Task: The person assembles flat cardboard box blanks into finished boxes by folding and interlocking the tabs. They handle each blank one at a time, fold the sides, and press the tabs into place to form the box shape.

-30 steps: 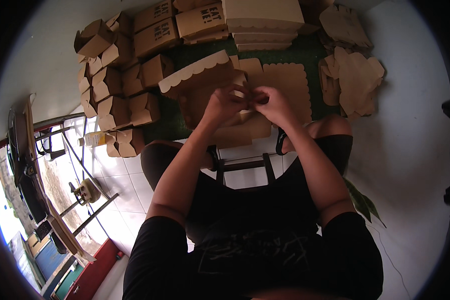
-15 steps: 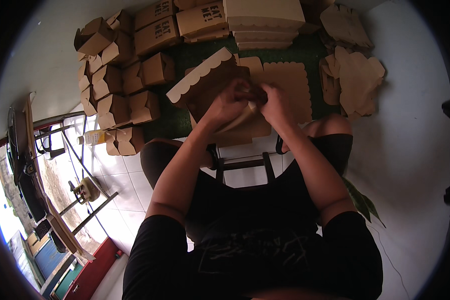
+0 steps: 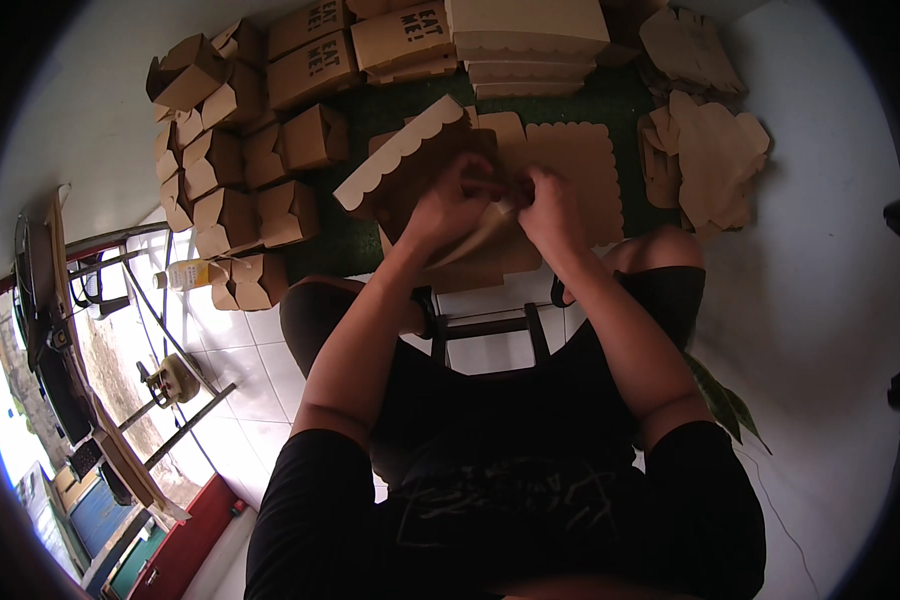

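Note:
A partly folded brown cardboard box (image 3: pixel 578 180) lies in front of me, with a scalloped panel standing tilted at its left and another scalloped panel spread flat at its right. My left hand (image 3: pixel 452 208) is at the middle of the box, its fingers curled over the inner edge of a folded wall. Close beside it, my right hand (image 3: pixel 550 212) pinches the cardboard near the same corner. The fingertips of both hands almost meet there, and the exact flap between them is dark and partly hidden.
Small folded brown boxes (image 3: pixel 225 220) are grouped at the left on a green mat (image 3: pixel 330 235). Larger boxes (image 3: pixel 405 40) and a pale scalloped stack (image 3: pixel 530 35) line the back. Flat cardboard blanks (image 3: pixel 720 160) lie right. A bottle (image 3: pixel 185 275) stands at the left edge.
My right fingers have closed in and drawn slightly back at the corner. My left fingers have shifted a little and look more spread. The box stays in place.

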{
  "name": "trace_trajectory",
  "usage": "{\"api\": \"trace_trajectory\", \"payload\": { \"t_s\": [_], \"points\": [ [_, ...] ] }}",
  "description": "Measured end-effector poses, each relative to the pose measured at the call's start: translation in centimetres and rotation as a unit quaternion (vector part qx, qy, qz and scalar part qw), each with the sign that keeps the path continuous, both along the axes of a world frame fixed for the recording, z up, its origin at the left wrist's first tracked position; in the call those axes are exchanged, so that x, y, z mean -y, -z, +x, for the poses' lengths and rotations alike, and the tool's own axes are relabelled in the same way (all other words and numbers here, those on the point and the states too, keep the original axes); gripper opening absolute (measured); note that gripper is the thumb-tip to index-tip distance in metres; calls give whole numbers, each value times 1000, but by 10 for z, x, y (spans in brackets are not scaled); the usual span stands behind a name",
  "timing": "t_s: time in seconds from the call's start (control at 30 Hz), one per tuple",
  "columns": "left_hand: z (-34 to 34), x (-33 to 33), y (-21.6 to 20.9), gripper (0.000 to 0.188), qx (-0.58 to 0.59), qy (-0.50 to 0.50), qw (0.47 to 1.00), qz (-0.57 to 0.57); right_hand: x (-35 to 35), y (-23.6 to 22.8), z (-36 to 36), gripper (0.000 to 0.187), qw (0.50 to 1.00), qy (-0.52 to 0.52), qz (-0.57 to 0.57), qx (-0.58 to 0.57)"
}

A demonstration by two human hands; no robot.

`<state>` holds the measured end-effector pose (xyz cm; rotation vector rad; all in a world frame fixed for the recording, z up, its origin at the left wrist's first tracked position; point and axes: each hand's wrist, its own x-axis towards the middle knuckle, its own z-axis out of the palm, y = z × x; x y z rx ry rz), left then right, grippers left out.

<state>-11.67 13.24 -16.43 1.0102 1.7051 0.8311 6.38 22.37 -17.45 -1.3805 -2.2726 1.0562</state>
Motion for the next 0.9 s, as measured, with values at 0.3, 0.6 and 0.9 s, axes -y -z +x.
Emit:
{"api": "trace_trajectory", "payload": {
  "t_s": [0.3,0.6,0.9],
  "points": [
    [1,-4,19,36,66,-18,997,46,0,1,-2,15,996,-3,58,-70],
    [-2,-4,43,37,65,-11,995,73,-1,0,0,19,996,-8,57,-64],
    [-11,0,74,37,-31,-74,995,55,-3,0,4,21,1000,1,24,-13]
  ]
}}
